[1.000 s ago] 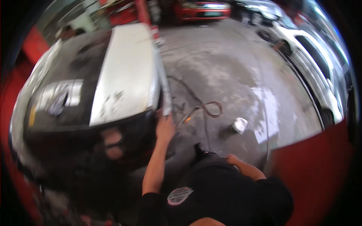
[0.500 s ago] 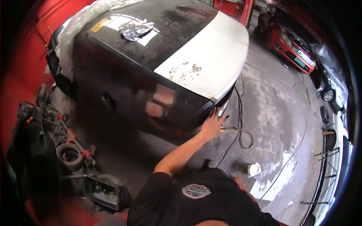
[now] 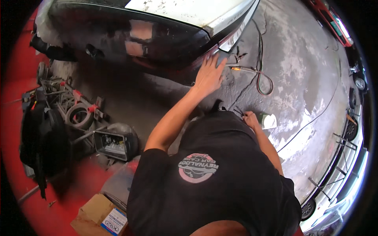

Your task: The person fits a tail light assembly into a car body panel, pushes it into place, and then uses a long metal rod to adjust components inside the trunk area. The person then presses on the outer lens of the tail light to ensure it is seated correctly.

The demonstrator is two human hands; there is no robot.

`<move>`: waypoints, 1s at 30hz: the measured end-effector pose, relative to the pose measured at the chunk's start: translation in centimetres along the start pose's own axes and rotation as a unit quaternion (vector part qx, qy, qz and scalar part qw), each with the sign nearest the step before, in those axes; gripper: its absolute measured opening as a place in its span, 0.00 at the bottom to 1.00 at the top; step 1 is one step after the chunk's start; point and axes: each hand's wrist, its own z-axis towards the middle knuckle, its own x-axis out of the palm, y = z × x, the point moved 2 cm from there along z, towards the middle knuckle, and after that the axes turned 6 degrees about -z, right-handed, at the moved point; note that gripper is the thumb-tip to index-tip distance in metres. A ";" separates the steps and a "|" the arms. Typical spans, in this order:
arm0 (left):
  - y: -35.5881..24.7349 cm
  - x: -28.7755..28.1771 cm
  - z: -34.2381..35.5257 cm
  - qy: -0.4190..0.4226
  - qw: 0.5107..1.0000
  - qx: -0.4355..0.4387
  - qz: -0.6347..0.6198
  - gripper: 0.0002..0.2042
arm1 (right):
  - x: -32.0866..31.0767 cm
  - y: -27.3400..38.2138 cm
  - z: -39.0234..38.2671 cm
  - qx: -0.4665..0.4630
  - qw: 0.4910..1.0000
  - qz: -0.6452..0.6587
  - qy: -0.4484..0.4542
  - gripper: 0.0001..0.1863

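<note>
My left hand (image 3: pixel 209 74) rests with fingers spread on the rear corner of a dark car (image 3: pixel 173 39) with a white trunk lid (image 3: pixel 173 8), just below the tail light area. Low by my waist, my right hand (image 3: pixel 251 118) is closed, with a thin dark object (image 3: pixel 238 111) sticking out of its fingers; its kind is too small to tell. Close to that hand stands a green and white container (image 3: pixel 268 121) on the floor. Ahead of my left hand lies a metal torch (image 3: pixel 240 69) joined to a looped hose (image 3: pixel 266 92).
To the left is a heap of metal scrap with a round ring (image 3: pixel 79 116), a black seat-like part (image 3: pixel 43 133) and a lamp housing (image 3: pixel 112 145). A cardboard box (image 3: pixel 92 214) sits at lower left. Farther right are a cable, a metal rack (image 3: pixel 344 157) and parked cars.
My view has tilted down, so the car sits higher in the picture. My left hand stays at the car's rear corner. My right hand now shows more fully, with the thin object in it.
</note>
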 end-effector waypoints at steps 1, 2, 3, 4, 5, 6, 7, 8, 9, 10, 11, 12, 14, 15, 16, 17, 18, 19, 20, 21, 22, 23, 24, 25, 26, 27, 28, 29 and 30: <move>-0.5 0.9 -1.6 0.049 0.992 -0.070 -0.092 0.33 | 0.3 -0.2 0.4 -0.007 1.000 0.011 0.021 0.15; -0.8 2.3 -4.0 0.095 0.968 -0.144 -0.180 0.32 | -0.3 0.7 0.8 -0.025 0.999 0.002 0.034 0.16; -0.5 3.9 -6.7 0.103 0.973 -0.136 -0.157 0.31 | -0.9 1.9 1.3 -0.028 0.999 0.005 0.042 0.16; 0.1 6.0 -9.6 0.111 0.977 -0.127 -0.134 0.30 | -1.3 2.9 1.9 -0.044 0.996 0.011 0.071 0.15; 0.8 8.3 -12.8 0.160 0.961 -0.179 -0.140 0.29 | -1.3 3.5 2.6 -0.058 0.993 0.018 0.100 0.14; 1.3 10.5 -16.2 0.211 0.939 -0.228 -0.145 0.28 | -1.0 3.6 3.2 -0.092 0.992 0.013 0.082 0.14; 2.0 12.5 -19.8 0.232 0.924 -0.255 -0.167 0.27 | -0.5 3.8 3.6 -0.127 0.990 0.007 0.065 0.14; 2.4 13.8 -22.8 0.253 0.906 -0.281 -0.188 0.26 | -0.4 4.3 4.2 -0.125 0.990 0.011 0.070 0.14; 2.3 14.2 -24.6 0.257 0.904 -0.285 -0.189 0.26 | -0.5 5.3 4.9 -0.136 0.987 0.003 0.088 0.13; 2.3 14.6 -26.1 0.267 0.850 -0.383 -0.245 0.26 | -0.7 6.1 5.6 -0.145 0.984 -0.004 0.103 0.13; 2.2 14.4 -26.9 0.274 0.785 -0.474 -0.290 0.25 | -0.8 6.7 6.2 -0.142 0.985 0.003 0.102 0.13; 2.0 14.1 -27.4 0.279 0.785 -0.474 -0.285 0.25 | -0.7 7.2 6.7 -0.150 0.980 0.032 0.129 0.13; 1.9 13.3 -28.3 0.196 0.797 -0.514 -0.249 0.25 | -1.4 9.2 7.4 -0.158 0.973 0.062 0.158 0.13; 1.9 13.3 -28.5 0.199 0.797 -0.514 -0.247 0.25 | -2.0 10.4 7.6 -0.160 0.968 0.067 0.183 0.14; 2.1 13.4 -29.0 0.197 0.808 -0.504 -0.233 0.26 | -2.7 11.6 7.7 -0.165 0.962 0.071 0.207 0.14; 2.2 13.4 -28.9 0.198 0.819 -0.492 -0.220 0.26 | -3.0 12.2 7.9 -0.163 0.962 0.076 0.206 0.14; 2.3 13.5 -28.7 0.203 0.820 -0.489 -0.217 0.26 | -3.4 12.8 8.0 -0.196 0.957 0.076 0.199 0.15; 2.1 13.5 -28.3 0.204 0.820 -0.487 -0.219 0.26 | -3.7 13.2 7.8 -0.228 0.951 0.076 0.192 0.16; 1.9 13.6 -27.9 0.204 0.821 -0.486 -0.221 0.26 | -4.3 13.9 7.5 -0.226 0.952 0.082 0.190 0.16; 1.7 13.7 -27.4 0.209 0.822 -0.483 -0.218 0.26 | -5.0 14.5 7.1 -0.231 0.947 0.109 0.193 0.16; 1.6 13.9 -26.6 0.209 0.820 -0.480 -0.230 0.25 | -5.4 14.9 6.9 -0.235 0.943 0.136 0.194 0.17; 1.5 14.0 -25.9 0.209 0.819 -0.476 -0.242 0.26 | -5.5 14.9 6.7 -0.233 0.943 0.143 0.188 0.17; 1.1 14.1 -25.3 0.214 0.822 -0.472 -0.237 0.26 | -5.5 14.9 6.5 -0.238 0.938 0.141 0.209 0.17; 0.6 14.2 -24.4 0.202 0.835 -0.451 -0.243 0.25 | -5.7 15.1 6.5 -0.246 0.931 0.139 0.230 0.17; 0.3 14.2 -23.7 0.189 0.848 -0.429 -0.248 0.25 | -6.1 15.3 6.1 -0.234 0.932 0.148 0.235 0.18; 0.2 14.1 -23.0 0.191 0.850 -0.426 -0.244 0.25 | -6.1 15.4 5.9 -0.235 0.932 0.151 0.231 0.18; -0.1 13.9 -22.1 0.188 0.879 -0.383 -0.214 0.24 | -6.3 15.6 5.7 -0.224 0.923 0.193 0.247 0.19; -0.4 13.7 -21.2 0.183 0.904 -0.340 -0.183 0.23 | -6.4 15.8 5.4 -0.214 0.911 0.234 0.263 0.19; -0.6 13.6 -20.4 0.183 0.905 -0.339 -0.180 0.23 | -6.8 15.9 5.1 -0.218 0.913 0.224 0.261 0.20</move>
